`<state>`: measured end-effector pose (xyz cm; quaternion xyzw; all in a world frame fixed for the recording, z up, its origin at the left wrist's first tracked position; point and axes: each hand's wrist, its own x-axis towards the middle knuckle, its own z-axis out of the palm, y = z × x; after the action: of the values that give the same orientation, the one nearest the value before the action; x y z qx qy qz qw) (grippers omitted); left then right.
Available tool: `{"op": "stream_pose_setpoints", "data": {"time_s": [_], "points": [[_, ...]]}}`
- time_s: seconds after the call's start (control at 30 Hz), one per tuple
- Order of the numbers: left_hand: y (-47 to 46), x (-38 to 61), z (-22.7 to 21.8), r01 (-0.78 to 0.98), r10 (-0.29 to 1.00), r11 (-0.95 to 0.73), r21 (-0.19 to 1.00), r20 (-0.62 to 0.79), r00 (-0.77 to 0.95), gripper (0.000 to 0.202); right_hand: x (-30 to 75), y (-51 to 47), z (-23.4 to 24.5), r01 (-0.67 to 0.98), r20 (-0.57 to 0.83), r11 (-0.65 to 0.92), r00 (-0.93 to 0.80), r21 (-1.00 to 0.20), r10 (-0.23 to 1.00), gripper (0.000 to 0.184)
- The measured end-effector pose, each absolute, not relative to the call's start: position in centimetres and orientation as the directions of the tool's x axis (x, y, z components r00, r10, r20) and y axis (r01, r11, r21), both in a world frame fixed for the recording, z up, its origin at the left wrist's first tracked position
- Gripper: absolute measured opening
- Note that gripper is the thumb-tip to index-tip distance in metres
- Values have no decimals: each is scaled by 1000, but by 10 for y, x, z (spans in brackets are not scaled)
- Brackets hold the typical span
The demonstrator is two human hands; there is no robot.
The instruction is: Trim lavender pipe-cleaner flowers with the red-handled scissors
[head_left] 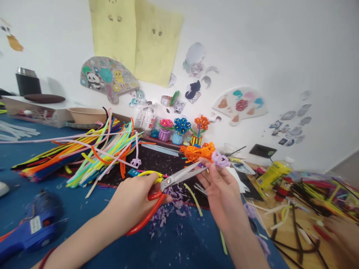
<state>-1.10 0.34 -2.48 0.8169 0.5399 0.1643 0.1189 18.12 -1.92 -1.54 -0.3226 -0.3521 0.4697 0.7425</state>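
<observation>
Foremost, at lower left, a blue glue gun (30, 228) lies on the blue-topped desk (123, 254). The left hand (140, 194) is next: its grip is clenched around the scissors (167, 181), which have one red and one yellow handle. Blades stand parted, tips beside the fingers of the right hand (223, 186); contact there cannot be told. The right grip pinches a lilac flower (220, 159) between thumb and fingers, raised above the desk, petals uppermost. Purple clippings (174, 205) are scattered below the scissors; a yellow-green strip (194, 200) lies to their right. Farther off, left side: a loose bundle of multicoloured fuzzy stems (98, 153). Centre, behind the right hand: a heap of orange flowers (196, 152). Beyond it, three small potted flowers stand in a row: pink (165, 124), blue (181, 126), orange (202, 122). Farthest, two decorated fans (108, 77) and yellow sheets (157, 48) are on the white wall (280, 45).
</observation>
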Motion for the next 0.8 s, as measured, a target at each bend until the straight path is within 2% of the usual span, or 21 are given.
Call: {"op": "stream_pose_setpoints", "data": {"time_s": [0.47, 0.8], "points": [[5, -13, -25, 861, 906, -419, 287, 190, 378, 38, 183, -18, -16, -413, 256, 390, 343, -823, 904, 11], [5, -15, -26, 871, 902, -426, 244, 189, 388, 40, 183, -19, -17, -357, 254, 401, 393, -844, 884, 20]]}}
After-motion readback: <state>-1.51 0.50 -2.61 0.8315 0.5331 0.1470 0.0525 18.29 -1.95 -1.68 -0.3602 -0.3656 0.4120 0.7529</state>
